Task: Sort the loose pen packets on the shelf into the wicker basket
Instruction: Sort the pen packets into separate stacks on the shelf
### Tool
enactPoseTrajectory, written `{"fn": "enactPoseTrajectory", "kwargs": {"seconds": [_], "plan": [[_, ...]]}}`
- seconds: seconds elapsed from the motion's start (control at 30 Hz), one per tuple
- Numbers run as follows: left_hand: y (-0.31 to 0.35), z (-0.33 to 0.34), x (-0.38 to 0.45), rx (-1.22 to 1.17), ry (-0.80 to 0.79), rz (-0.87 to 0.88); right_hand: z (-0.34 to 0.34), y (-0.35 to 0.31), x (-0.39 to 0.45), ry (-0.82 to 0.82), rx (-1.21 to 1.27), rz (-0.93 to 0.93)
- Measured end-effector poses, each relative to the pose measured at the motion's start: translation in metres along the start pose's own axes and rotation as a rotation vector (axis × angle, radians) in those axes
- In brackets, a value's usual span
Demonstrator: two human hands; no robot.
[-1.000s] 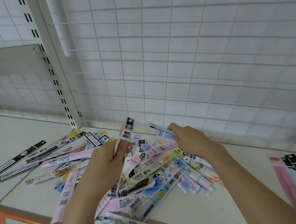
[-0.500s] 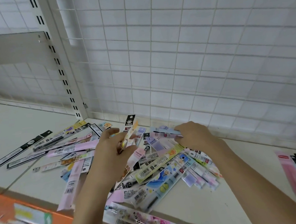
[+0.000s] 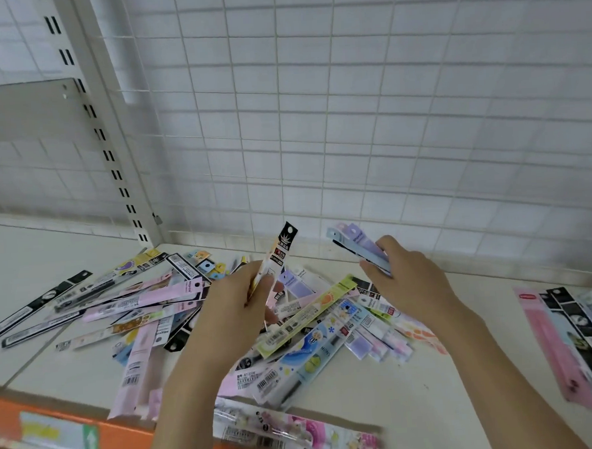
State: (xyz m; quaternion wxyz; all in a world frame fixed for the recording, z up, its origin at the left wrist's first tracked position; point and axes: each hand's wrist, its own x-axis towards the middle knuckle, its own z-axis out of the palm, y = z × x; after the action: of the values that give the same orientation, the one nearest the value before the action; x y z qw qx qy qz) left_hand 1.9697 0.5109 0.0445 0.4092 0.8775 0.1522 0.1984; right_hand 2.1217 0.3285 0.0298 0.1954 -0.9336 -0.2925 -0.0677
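A white wire grid panel forms the back wall, with pale tiles showing through it. At the left a slotted metal upright rises from the pale shelf, carrying a grey bracket. An orange strip edges the shelf's front. The light is soft and even.

The pen packets heaped under both grips are seen to be thin, glossy plastic film with printed paper-like inserts; light is caught on their sleeves. The shelf beneath them is shown as smooth, matt, off-white painted metal, a seam being visible left of the left grip. Behind the grips, a wire mesh panel of white-coated metal is seen. The slotted upright appears as painted metal. The orange shelf edge looks smooth.
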Motion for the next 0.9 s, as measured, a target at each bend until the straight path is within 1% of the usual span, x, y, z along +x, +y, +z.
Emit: {"fn": "enactPoseTrajectory", "kwargs": {"seconds": [0.17,0.23,0.4,0.47,0.57,0.63,0.7,0.77,0.83,0.9], "plan": [[0.010,0.008,-0.001,-0.072,-0.024,0.024,-0.006,0.009,-0.016,0.030,-0.004,0.089],[0.008,0.011,0.002,-0.053,-0.027,0.032,-0.008,0.014,-0.022,0.044,0.008,0.111],[0.003,0.015,0.009,-0.046,-0.075,-0.029,-0.010,0.023,-0.036,0.074,0.185,0.137],[0.006,0.018,0.012,0.006,-0.077,-0.020,-0.009,0.022,-0.042,0.155,0.212,0.123],[0.011,0.024,0.015,0.107,-0.046,0.032,-0.010,0.021,-0.050,0.323,0.266,0.138],[0.013,0.027,0.017,0.109,-0.011,0.045,-0.014,0.022,-0.057,0.433,0.322,0.169],[0.018,0.030,0.016,0.015,0.045,0.042,-0.019,0.025,-0.062,0.536,0.381,0.196],[0.026,0.032,0.015,-0.127,0.104,0.035,-0.023,0.028,-0.066,0.597,0.412,0.228],[0.033,0.034,0.014,-0.234,0.150,0.041,-0.024,0.033,-0.069,0.610,0.460,0.261],[0.038,0.038,0.014,-0.308,0.157,0.041,-0.024,0.039,-0.071,0.608,0.500,0.281]]}}
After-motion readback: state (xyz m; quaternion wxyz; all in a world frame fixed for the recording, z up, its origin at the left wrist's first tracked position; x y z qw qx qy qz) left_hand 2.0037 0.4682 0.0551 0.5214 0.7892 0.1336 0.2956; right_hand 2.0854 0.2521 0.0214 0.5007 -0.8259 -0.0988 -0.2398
